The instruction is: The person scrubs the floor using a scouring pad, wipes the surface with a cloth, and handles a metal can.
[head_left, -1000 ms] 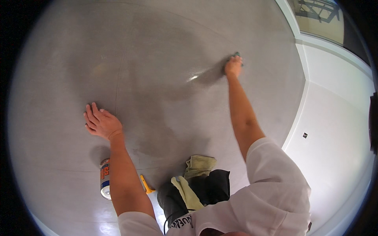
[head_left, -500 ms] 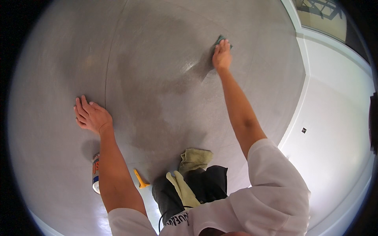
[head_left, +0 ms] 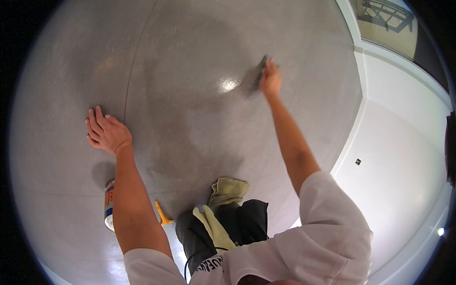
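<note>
**Green pad [head_left: 262,63] pinned to floor [head_left: 194,123]**

My right hand [head_left: 270,80] gripped it, well ahead and right of the can [head_left: 109,202]. My left hand [head_left: 109,133] lay open, palm down, just ahead of the can. Yellow scraper [head_left: 164,220] sat right of the can.

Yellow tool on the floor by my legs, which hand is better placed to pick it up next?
Left, I'd judge: your left hand rests palm down on the floor, nearer the yellow tool, with nothing visible in it. Your right hand is farther away, holding a green pad.
</note>
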`<state>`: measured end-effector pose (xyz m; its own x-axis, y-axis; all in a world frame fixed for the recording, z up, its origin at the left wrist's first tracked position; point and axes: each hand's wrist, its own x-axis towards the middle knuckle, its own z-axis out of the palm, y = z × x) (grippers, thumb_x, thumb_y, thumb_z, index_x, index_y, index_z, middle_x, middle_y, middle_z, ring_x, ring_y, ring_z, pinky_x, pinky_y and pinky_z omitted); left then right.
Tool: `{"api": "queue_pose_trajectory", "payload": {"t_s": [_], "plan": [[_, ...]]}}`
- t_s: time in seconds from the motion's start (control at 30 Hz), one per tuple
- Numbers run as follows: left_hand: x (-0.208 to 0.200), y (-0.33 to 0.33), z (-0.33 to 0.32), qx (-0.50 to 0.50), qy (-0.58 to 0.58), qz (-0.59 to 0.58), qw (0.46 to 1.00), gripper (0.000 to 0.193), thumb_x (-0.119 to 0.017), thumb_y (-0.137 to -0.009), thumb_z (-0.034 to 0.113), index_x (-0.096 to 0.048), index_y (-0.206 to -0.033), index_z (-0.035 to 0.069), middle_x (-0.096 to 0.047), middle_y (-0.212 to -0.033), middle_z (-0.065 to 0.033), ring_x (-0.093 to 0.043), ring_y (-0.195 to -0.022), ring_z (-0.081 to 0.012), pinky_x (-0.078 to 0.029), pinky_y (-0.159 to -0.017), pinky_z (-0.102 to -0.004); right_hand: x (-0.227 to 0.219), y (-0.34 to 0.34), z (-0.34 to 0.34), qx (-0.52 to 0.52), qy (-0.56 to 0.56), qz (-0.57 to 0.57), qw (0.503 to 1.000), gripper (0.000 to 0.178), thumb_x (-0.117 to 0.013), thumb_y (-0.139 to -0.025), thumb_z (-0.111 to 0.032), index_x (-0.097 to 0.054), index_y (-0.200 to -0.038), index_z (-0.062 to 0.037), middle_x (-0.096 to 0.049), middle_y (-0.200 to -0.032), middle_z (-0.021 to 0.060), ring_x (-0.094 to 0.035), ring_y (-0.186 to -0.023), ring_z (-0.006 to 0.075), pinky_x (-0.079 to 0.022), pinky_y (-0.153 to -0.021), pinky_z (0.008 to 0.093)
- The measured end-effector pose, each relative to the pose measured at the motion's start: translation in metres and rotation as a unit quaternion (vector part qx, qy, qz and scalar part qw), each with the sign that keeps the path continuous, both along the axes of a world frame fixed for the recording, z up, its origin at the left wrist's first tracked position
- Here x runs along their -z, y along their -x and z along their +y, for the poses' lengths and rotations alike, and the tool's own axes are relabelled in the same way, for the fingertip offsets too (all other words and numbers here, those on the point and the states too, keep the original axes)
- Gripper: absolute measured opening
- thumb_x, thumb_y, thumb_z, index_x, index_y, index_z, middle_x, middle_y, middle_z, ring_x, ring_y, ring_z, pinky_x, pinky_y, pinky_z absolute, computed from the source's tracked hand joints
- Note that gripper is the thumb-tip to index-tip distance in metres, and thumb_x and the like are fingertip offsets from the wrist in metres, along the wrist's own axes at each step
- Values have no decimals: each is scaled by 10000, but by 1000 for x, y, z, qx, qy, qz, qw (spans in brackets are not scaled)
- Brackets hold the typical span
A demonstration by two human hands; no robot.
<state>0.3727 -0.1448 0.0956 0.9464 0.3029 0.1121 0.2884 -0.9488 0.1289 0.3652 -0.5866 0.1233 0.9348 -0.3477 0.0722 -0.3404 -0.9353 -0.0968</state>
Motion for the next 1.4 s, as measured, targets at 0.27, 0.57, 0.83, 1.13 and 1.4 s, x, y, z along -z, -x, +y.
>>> {"api": "queue_pose_trajectory", "payload": {"t_s": [0.27,0.57,0.83,1.13,1.4], "plan": [[0,-3,-8,8,14,-17,1000,355,-331,-912,269,-371,-1262,223,-320,-1350,39,-258,-1253,-186,-164,-984,-445,1,-5,-57,61,-19,-52,997,284,-535,-778,-53,-582,-1058,-67,-520,-1035,146,-504,-950,296,-405,-827,364],[-1,1,-3,0,-8,-13,1000,337,-310,-917,282,-400,-1236,223,-324,-1347,55,-273,-1245,-183,-188,-976,-442,-1,8,-47,-76,76,41,993,317,-531,-732,-3,-591,-1037,-66,-492,-953,145,-476,-888,309,-415,-743,380],[0,2,0,-7,-23,0,1000,323,-330,-908,248,-411,-1219,214,-357,-1316,51,-291,-1235,-178,-204,-976,-456,8,56,-26,-112,62,75,989,346,-551,-749,-10,-566,-1086,-89,-510,-954,165,-496,-906,316,-423,-778,363],[3,-3,-3,7,-19,-26,999,327,-310,-913,268,-406,-1222,217,-358,-1313,58,-298,-1229,-175,-211,-970,-441,-10,0,-76,68,40,81,994,378,-515,-724,6,-550,-1095,-62,-503,-935,176,-477,-922,339,-404,-779,383],[3,2,2,-2,-35,-21,999,326,-316,-909,264,-428,-1212,220,-372,-1303,63,-304,-1224,-167,-218,-968,-433,13,52,-79,-107,22,-12,994,413,-539,-715,36,-577,-1107,-92,-514,-957,162,-495,-912,331,-416,-801,374]]}}
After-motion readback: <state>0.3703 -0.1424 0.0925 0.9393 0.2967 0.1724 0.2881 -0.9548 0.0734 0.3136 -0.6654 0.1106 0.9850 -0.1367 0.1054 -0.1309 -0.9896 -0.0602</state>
